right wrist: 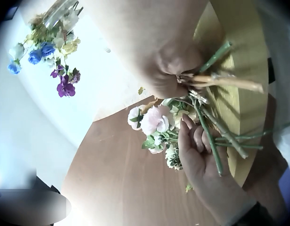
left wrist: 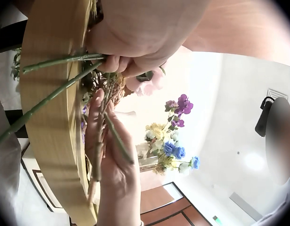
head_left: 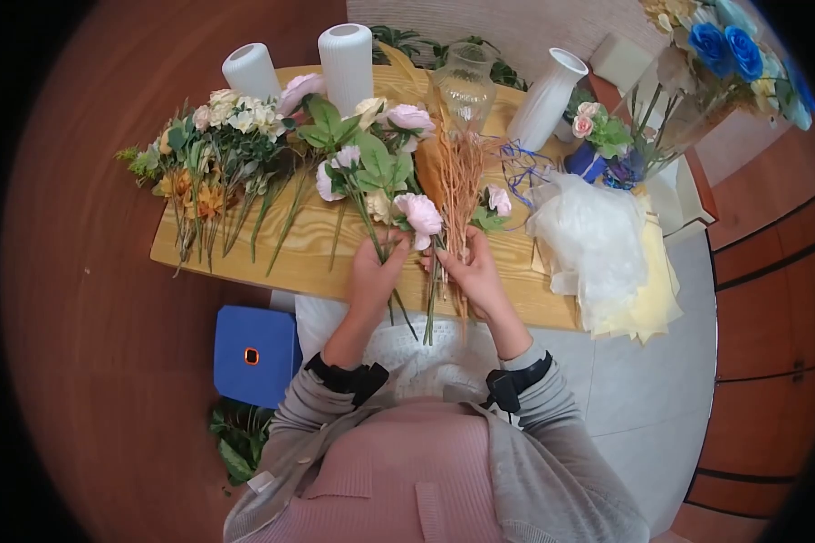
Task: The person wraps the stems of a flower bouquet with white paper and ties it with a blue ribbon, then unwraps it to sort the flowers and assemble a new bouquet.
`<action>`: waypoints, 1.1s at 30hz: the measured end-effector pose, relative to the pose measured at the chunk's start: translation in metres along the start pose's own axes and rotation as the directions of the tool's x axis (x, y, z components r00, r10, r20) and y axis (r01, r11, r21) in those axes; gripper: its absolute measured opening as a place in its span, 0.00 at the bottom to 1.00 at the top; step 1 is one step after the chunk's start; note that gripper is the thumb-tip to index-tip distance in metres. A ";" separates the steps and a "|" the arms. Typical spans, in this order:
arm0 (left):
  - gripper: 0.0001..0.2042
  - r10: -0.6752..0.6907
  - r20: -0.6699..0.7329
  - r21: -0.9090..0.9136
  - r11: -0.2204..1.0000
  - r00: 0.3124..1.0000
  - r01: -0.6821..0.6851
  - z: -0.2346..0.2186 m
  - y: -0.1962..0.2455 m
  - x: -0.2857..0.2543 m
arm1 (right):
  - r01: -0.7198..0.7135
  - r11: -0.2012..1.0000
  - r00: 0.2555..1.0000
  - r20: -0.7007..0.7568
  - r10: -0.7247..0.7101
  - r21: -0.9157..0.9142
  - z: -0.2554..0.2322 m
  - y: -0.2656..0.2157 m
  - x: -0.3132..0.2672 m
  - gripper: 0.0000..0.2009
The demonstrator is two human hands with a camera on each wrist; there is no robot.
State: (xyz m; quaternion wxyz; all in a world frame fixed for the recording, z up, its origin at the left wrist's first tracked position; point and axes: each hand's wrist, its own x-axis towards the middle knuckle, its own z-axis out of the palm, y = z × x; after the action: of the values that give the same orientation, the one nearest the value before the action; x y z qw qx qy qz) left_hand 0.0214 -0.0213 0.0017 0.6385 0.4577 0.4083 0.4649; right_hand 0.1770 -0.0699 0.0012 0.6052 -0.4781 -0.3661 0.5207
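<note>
My left hand [head_left: 376, 271] grips green flower stems [left wrist: 50, 96] that stick out below its fingers at the table's near edge. Beside it, my right hand [head_left: 477, 279] holds a bunch of stems, thumb across them, including brown dried branches [head_left: 465, 185] and green stalks [right wrist: 212, 146]. A pink artificial peony [head_left: 419, 215] lies just above and between both hands. More pink peonies [head_left: 335, 172] with broad green leaves [head_left: 376, 163] and a cream flower [head_left: 378, 206] fan out above the left hand. In the right wrist view, the left hand [right wrist: 201, 155] curls round its stems.
White vases [head_left: 346, 72] and a glass vase [head_left: 467, 86] stand along the back of the wooden table [head_left: 308, 244]. Cream and orange flowers [head_left: 235, 118] lie at left. White netting [head_left: 589, 235], yellow paper [head_left: 652, 281] and a blue-flower arrangement [head_left: 724, 50] are at right. A blue stool [head_left: 255, 348] stands below.
</note>
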 end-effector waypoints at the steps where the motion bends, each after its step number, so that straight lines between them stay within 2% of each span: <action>1: 0.11 -0.106 0.063 -0.118 0.987 0.992 0.113 0.003 0.004 -0.002 | -0.017 0.999 0.999 0.033 0.015 0.046 -0.001 -0.003 -0.002 0.22; 4: 0.10 -0.143 0.146 -0.193 0.966 0.979 0.170 0.000 -0.009 0.005 | 0.012 0.992 0.999 0.037 -0.017 0.125 0.001 -0.005 -0.004 0.22; 5: 0.10 -0.140 0.147 -0.192 0.967 0.979 0.167 0.010 -0.001 0.001 | 0.015 0.992 0.999 0.038 -0.020 0.126 0.002 -0.003 -0.004 0.22; 7: 0.09 -0.069 0.020 -0.112 0.991 0.997 0.071 0.033 0.013 -0.008 | 0.152 0.988 0.987 -0.044 -0.153 -0.033 0.003 0.004 -0.004 0.20; 8: 0.09 -0.066 0.020 -0.110 0.992 0.998 0.068 0.032 0.014 -0.006 | 0.155 0.987 0.987 -0.044 -0.156 -0.030 0.003 0.006 -0.004 0.20; 10: 0.09 -0.038 0.301 -0.057 0.997 0.953 0.058 0.025 0.012 0.001 | 0.243 0.964 0.969 -0.016 -0.246 -0.111 0.003 0.008 -0.004 0.19; 12: 0.09 -0.063 0.342 -0.053 0.995 0.938 0.086 0.017 -0.005 0.012 | 0.254 0.956 0.967 0.039 -0.251 -0.148 0.004 0.003 -0.009 0.18; 14: 0.09 -0.087 0.385 -0.051 0.992 0.919 0.115 0.017 0.000 0.012 | 0.266 0.946 0.963 0.094 -0.253 -0.187 0.006 -0.002 -0.012 0.18; 16: 0.08 -0.092 0.382 -0.129 0.980 0.920 0.151 0.018 0.009 0.009 | 0.222 0.975 0.969 0.106 -0.224 0.028 0.009 -0.007 -0.015 0.18; 20: 0.08 -0.061 0.388 -0.143 0.982 0.920 0.126 0.017 0.013 0.005 | 0.192 0.977 0.976 0.088 -0.200 0.090 0.013 -0.021 -0.020 0.17; 22: 0.09 -0.083 0.355 -0.093 0.988 0.931 0.123 0.017 0.014 0.005 | 0.160 0.978 0.987 -0.002 -0.162 0.130 0.014 -0.025 -0.020 0.17; 23: 0.09 -0.077 0.357 -0.092 0.989 0.931 0.117 0.017 0.013 0.004 | 0.167 0.977 0.986 -0.001 -0.168 0.130 0.012 -0.026 -0.019 0.17; 25: 0.10 -0.062 0.249 -0.065 0.995 0.966 0.081 0.018 0.010 0.003 | 0.036 0.995 0.999 0.033 -0.040 0.088 0.007 -0.026 -0.018 0.13; 26: 0.10 -0.062 0.251 -0.063 0.995 0.966 0.080 0.019 0.009 0.003 | 0.038 0.995 0.999 0.033 -0.041 0.089 0.004 -0.024 -0.017 0.13; 28: 0.12 -0.069 0.255 -0.074 0.993 0.964 0.091 0.020 0.008 0.003 | -0.131 0.967 0.989 0.099 0.111 0.220 0.001 -0.024 -0.014 0.10; 29: 0.12 -0.068 0.255 -0.073 0.993 0.965 0.089 0.019 0.006 0.003 | -0.130 0.967 0.989 0.100 0.110 0.221 0.001 -0.025 -0.014 0.10; 31: 0.13 -0.204 0.265 -0.122 0.963 0.943 0.242 0.015 0.001 0.005 | -0.234 0.925 0.972 0.094 0.216 0.299 0.002 -0.029 -0.014 0.07; 33: 0.12 -0.227 0.279 -0.164 0.946 0.933 0.280 0.008 -0.005 0.010 | -0.258 0.895 0.964 0.150 0.217 0.364 -0.004 -0.022 -0.009 0.07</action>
State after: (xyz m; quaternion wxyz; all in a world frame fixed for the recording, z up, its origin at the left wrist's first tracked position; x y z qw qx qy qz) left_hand 0.0329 -0.0146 -0.0024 0.7837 0.3903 0.3290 0.3538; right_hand 0.1856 -0.0800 0.0220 0.5979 -0.3645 -0.2284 0.6764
